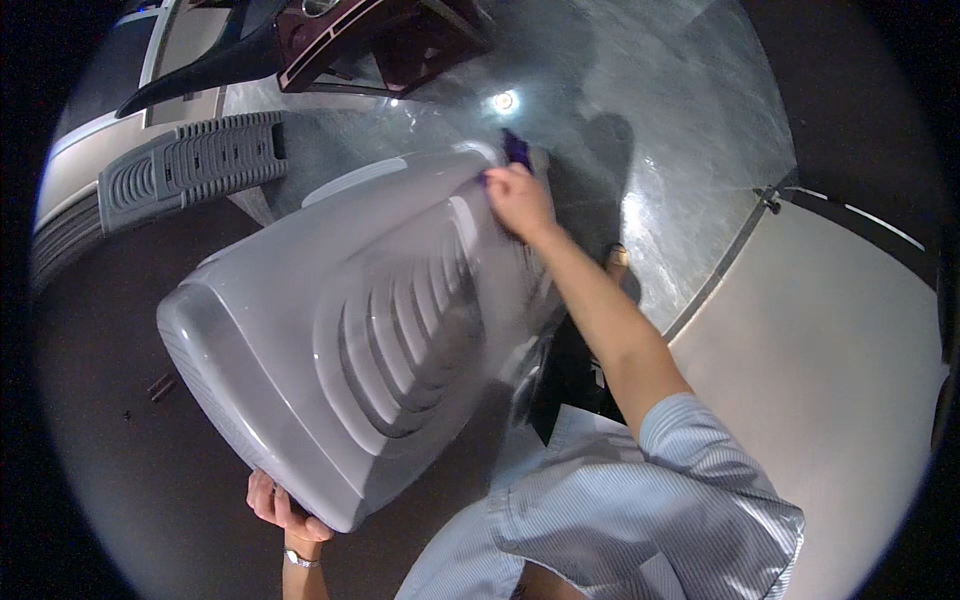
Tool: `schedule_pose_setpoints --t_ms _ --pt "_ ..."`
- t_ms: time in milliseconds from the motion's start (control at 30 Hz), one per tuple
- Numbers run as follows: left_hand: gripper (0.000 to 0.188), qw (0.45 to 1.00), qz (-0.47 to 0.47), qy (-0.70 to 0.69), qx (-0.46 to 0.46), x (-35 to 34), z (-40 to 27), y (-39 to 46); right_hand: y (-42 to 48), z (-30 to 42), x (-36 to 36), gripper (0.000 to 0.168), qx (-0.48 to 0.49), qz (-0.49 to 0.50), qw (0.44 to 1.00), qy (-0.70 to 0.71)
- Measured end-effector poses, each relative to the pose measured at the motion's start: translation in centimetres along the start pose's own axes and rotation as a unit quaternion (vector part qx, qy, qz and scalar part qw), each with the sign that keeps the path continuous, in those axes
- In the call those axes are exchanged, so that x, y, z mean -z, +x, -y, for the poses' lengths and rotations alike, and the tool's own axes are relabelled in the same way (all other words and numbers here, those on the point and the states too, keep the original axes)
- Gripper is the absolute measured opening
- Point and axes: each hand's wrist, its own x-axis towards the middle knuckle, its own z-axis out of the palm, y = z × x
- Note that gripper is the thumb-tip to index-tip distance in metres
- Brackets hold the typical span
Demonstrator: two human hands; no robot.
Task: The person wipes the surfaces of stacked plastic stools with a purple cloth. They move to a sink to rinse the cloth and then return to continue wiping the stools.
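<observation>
A large glossy grey plastic cover [277, 300] with curved louvre-like slots tilts across the space before me. My left hand [279, 504] grips its lower corner, fingers curled over the edge. At the far upper end, my right hand [519, 201] is closed on a dark purple cloth [515, 146], which sticks out past the fist. That hand is against the cover's upper end, where blur hides the exact contact. What supports the cover underneath is hidden.
A ribbed grey plastic part [202, 165] lies at the upper left. A dark maroon glossy body [375, 52] stands beyond the cover on a shiny grey floor [697, 112]. To my right is a pale panel or tabletop [810, 337]. Small dark pieces [160, 388] lie on the dark surface at left.
</observation>
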Motion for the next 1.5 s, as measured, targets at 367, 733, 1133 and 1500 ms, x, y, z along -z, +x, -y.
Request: schedule_pose_setpoints --t_ms 367,733,1133,1500 --pt "0.055 0.998 0.046 -0.03 0.006 0.6 0.2 -0.9 7.2 0.8 1.2 0.021 0.036 0.05 0.997 -0.043" --pt "0.047 0.999 0.022 -0.024 -0.007 0.5 0.7 -1.7 8.7 1.6 -1.3 0.026 0.154 0.208 0.929 -0.266" --pt "0.054 0.996 0.056 -0.067 -0.002 0.6 1.6 -2.4 5.2 0.5 1.6 0.034 0.025 0.286 0.939 -0.189" --pt "0.051 0.999 -0.033 0.018 0.029 -1.2 1.3 -3.8 4.2 -0.1 1.8 0.037 0.075 0.256 0.947 -0.18"
